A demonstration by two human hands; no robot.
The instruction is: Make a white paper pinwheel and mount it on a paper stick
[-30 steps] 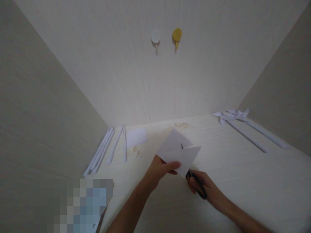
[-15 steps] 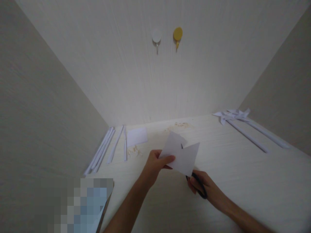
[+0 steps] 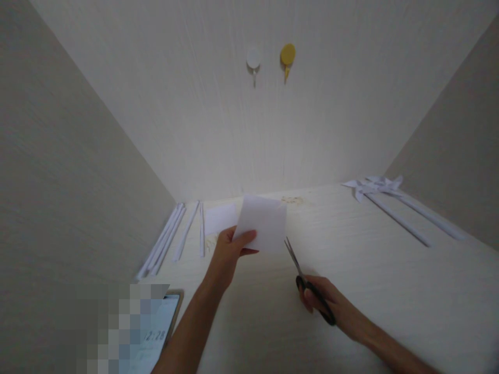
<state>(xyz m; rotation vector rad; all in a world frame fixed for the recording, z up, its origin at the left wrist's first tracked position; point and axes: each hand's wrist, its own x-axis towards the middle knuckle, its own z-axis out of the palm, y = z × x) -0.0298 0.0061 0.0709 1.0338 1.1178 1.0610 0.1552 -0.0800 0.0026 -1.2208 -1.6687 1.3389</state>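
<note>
Paper sheet (image 3: pixel 263 223) hangs above the table (image 3: pixel 390 291), its lower left corner pinched in the grip of the left hand (image 3: pixel 228 252), fingers hidden behind it. The grip of the right hand (image 3: pixel 327 304) wraps the handles of the scissors (image 3: pixel 295 261); whether the blade tips touch the sheet is unclear.

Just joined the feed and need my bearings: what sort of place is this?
Likely a home craft nook: a pale desk walled on three sides, two stick-on hooks above, rolled paper sticks and paper pinwheels laid out.
</note>
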